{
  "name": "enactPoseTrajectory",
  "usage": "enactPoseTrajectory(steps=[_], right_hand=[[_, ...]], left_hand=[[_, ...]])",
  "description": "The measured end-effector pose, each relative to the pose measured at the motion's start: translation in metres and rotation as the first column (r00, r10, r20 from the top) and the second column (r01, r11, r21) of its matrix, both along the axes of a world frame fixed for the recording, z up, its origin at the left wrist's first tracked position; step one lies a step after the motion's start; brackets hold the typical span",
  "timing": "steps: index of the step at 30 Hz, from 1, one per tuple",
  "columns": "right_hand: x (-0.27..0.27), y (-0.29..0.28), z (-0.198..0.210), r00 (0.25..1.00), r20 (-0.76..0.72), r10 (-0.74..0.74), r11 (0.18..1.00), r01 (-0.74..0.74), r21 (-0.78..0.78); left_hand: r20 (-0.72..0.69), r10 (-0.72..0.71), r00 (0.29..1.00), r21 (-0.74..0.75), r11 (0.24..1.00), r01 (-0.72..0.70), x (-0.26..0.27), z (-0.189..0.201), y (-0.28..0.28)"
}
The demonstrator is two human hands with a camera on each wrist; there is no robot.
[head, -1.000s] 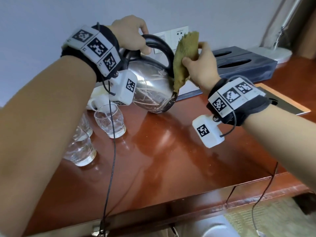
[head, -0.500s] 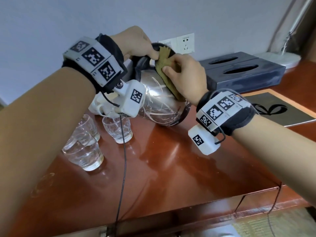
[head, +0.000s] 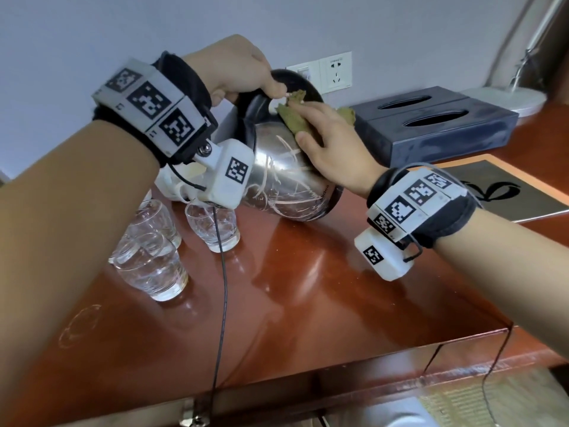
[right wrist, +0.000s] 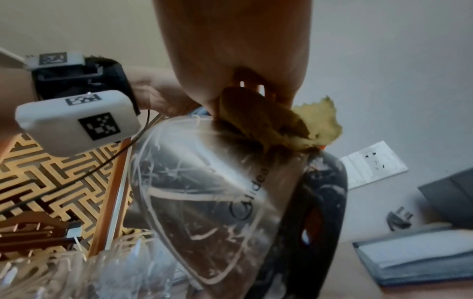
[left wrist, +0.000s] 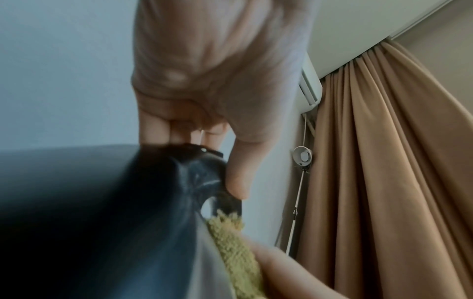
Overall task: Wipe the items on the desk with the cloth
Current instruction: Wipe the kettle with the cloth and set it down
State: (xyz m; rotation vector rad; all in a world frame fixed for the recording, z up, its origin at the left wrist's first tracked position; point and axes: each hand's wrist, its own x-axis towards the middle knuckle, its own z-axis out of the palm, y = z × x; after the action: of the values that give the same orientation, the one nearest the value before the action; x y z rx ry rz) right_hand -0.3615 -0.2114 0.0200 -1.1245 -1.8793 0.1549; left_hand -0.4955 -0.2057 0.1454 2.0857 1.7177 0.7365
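Observation:
A steel kettle (head: 277, 180) with a black handle (head: 295, 78) is tilted over the back of the desk. Its body is streaked with white smears (right wrist: 204, 192). My left hand (head: 234, 66) grips the handle from above, thumb along its side (left wrist: 235, 182). My right hand (head: 326, 140) holds a bunched olive-yellow cloth (head: 292, 118) against the kettle's upper body, just below the handle. The cloth (right wrist: 320, 121) sticks out past the fingers, and its edge (left wrist: 235, 238) shows beside the handle (left wrist: 199, 178).
Three clear glasses (head: 212, 226) (head: 151, 269) (head: 154, 217) stand left of the kettle, with a white cup (head: 172, 186) behind them. A dark tissue box (head: 431, 124), a lamp base (head: 505, 100) and a dark mat (head: 492, 189) lie to the right. A wall socket (head: 335, 72) is behind. The desk (head: 308, 288) is glossy red-brown wood.
The right hand carried the cloth from beside the handle onto the kettle's body, then up towards the handle's base. The left hand kept its hold on the handle.

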Motion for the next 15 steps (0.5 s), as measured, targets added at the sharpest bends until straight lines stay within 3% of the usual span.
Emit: enactPoseTrajectory(steps=[3,7,9,13,15], right_hand=[[0.007,0.004,0.002,0.996,-0.001,-0.087,0.992,0.087,-0.089],[0.002,-0.006,0.01,0.982,-0.104,0.155,0.988,-0.155,0.005],[-0.002,-0.007,0.01,0.971,-0.122,0.207,0.978,-0.209,-0.007],[0.006,0.002,0.006,0.997,-0.016,-0.079,0.969,0.073,-0.234],[0.005,0.002,0.007,0.996,0.023,-0.085,0.962,0.088,-0.259]], left_hand=[[0.0,0.008,1.0,0.007,1.0,-0.008,0.0,0.001,-0.002],[0.002,0.008,1.0,0.009,1.0,-0.008,0.001,0.001,-0.005],[0.004,0.007,1.0,0.001,1.0,-0.007,0.0,0.001,-0.005],[0.008,0.008,1.0,0.005,1.0,-0.008,0.0,0.0,-0.008],[-0.011,0.003,1.0,0.015,1.0,-0.003,0.003,0.001,-0.008]])
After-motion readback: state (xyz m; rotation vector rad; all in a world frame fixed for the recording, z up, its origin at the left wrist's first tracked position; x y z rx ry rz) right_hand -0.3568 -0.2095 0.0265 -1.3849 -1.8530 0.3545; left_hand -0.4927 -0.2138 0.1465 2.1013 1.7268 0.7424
